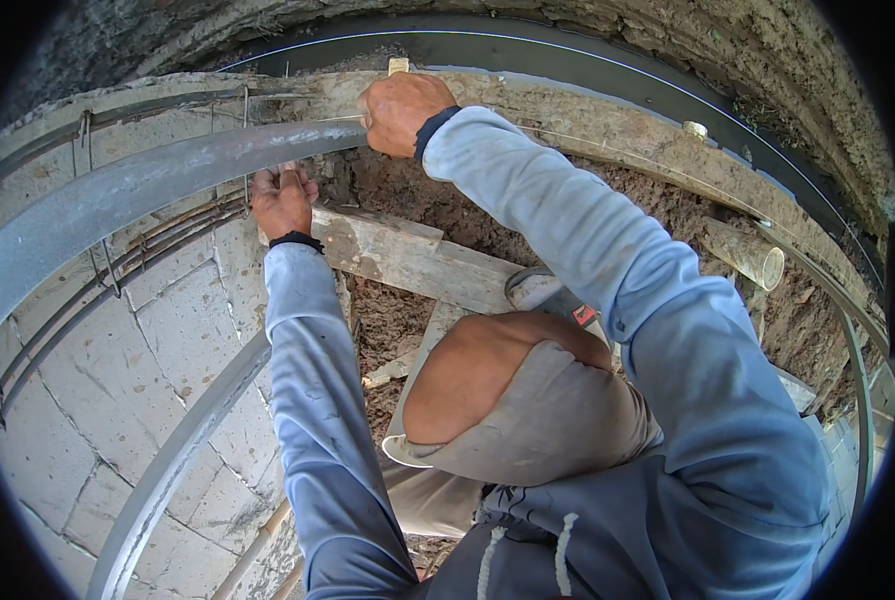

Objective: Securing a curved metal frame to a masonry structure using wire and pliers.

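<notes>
My right hand (pixel 407 112) is closed in a fist over the top of the wall form, just past the end of a long grey metal bar (pixel 167 165). A thin pale string (pixel 632 162) runs along the form and meets this fist. Below the bar, my left hand (pixel 283 203) is closed with its fingers curled up, near an upright thin wire tie (pixel 247 140). What its fingertips hold is hidden. A small wooden peg (pixel 398 65) stands just beyond my right hand.
Wooden planks (pixel 417 255) lie over brown soil before my bent knee (pixel 497 370). Block paving (pixel 177 330) and reinforcing bars (pixel 62 335) fill the left. A second metal bar (pixel 182 480) slants there. A cut pipe (pixel 752 255) lies at right; a grey channel (pixel 587 75) curves behind.
</notes>
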The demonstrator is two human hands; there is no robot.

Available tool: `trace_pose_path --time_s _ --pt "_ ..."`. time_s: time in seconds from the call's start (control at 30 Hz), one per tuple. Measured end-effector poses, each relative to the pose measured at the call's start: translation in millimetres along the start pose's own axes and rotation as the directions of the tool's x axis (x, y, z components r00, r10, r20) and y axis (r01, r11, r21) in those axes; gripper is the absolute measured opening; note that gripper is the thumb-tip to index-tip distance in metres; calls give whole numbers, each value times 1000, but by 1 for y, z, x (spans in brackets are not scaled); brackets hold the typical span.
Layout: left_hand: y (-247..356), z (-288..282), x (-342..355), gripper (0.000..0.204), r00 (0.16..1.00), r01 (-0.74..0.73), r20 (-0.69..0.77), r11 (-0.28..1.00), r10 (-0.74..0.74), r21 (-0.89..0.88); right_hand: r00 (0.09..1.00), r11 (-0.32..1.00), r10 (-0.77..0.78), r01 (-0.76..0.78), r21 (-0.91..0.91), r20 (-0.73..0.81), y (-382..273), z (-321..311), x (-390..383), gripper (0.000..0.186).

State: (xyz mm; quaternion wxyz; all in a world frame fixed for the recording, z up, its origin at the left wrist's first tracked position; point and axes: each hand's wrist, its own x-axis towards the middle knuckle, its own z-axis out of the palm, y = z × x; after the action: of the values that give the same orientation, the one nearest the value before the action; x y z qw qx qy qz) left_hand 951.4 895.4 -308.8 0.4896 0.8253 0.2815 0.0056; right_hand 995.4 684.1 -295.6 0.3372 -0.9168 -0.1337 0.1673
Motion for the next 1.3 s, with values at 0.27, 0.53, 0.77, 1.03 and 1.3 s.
trace_pose_path --time_s 0.27,0.53,0.77,1.03,1.3 --pt "-4 4 -39 10 954 -298 57 949 294 104 971 992 -118 104 -76 -206 -3 13 -37 25" --pt "8 7 -46 9 979 -112 169 994 113 -21 884 932 -304 354 84 -356 -18 42 -82 32" --pt "16 7 -46 11 974 -73 212 997 74 -13 963 965 -261 257 -60 -67 -9 57 -89 20" --pt "20 26 -55 39 993 -109 48 994 108 17 964 964 -163 200 174 -208 3 59 -101 15" --pt "17 24 -50 49 996 5 89 998 1 -65 971 963 -202 220 157 -125 -4 64 -105 20"
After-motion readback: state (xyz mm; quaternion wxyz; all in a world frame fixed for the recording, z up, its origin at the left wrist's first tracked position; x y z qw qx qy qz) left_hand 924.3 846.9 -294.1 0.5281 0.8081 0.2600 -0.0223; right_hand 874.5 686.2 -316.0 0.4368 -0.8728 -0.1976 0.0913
